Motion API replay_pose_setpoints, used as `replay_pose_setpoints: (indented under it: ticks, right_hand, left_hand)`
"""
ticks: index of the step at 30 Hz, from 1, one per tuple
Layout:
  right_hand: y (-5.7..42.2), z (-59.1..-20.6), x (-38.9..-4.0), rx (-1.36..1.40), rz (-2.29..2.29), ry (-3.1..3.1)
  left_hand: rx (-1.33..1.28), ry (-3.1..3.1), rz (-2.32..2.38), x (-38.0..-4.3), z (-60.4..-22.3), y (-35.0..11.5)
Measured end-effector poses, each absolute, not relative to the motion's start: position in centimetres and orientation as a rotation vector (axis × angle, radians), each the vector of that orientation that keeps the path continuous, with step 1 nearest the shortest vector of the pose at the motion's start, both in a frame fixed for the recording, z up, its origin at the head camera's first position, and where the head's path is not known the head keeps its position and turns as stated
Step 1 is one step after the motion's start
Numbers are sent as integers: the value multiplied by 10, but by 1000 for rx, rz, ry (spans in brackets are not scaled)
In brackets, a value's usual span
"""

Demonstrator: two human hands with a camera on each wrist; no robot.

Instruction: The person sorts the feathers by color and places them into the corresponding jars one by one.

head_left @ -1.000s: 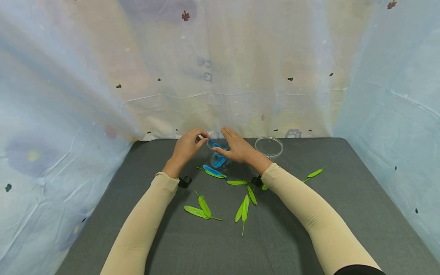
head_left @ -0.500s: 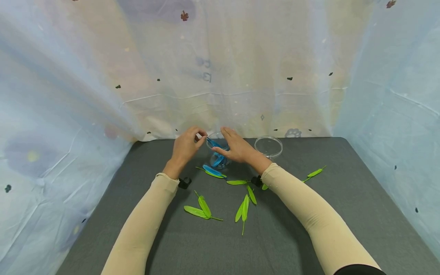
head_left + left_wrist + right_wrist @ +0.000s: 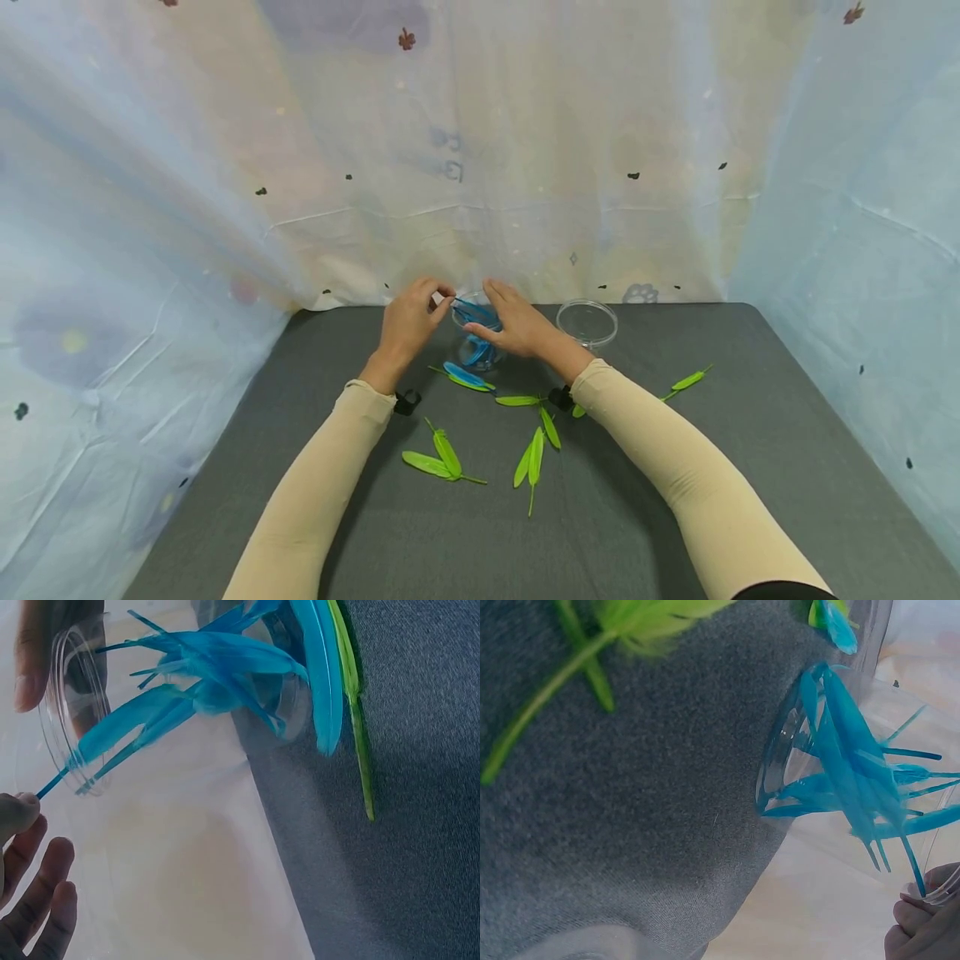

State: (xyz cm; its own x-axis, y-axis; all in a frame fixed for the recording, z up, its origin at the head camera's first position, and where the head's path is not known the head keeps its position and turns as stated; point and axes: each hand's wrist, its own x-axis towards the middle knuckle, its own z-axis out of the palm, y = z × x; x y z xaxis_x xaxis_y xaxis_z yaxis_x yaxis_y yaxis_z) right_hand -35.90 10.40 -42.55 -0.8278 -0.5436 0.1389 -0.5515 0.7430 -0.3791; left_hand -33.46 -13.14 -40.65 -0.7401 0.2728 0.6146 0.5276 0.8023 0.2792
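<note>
My left hand (image 3: 407, 323) pinches the quill of a blue feather (image 3: 52, 782) between thumb and fingertip, just outside the mouth of a clear jar (image 3: 774, 769). The vane of this feather lies inside the jar. Several more blue feathers (image 3: 232, 656) crowd the jar, some with quills toward its mouth. From the right side my right hand (image 3: 519, 323) holds the jar at its rim, thumb in front and fingers behind. In front of the jar, a blue feather (image 3: 465, 374) lies over a green feather (image 3: 364, 761).
A round clear lid (image 3: 587, 323) lies right of the jar. Several green feathers (image 3: 446, 454) are scattered on the grey tabletop (image 3: 480, 550) between and beside the forearms. A pale patterned curtain (image 3: 525, 167) hangs right behind the table's back edge.
The blue feathers at the jar's mouth have shifted. My left hand has moved only slightly, still on the quill; my right hand stays at the rim.
</note>
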Motion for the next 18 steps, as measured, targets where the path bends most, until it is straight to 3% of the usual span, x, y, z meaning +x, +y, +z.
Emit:
replay_pose_setpoints:
  ticks: [18]
  right_hand:
    - [106,-426,-358,932,664,-2915]
  left_hand:
    - [-544,-2551,-636,-334,-414,-129]
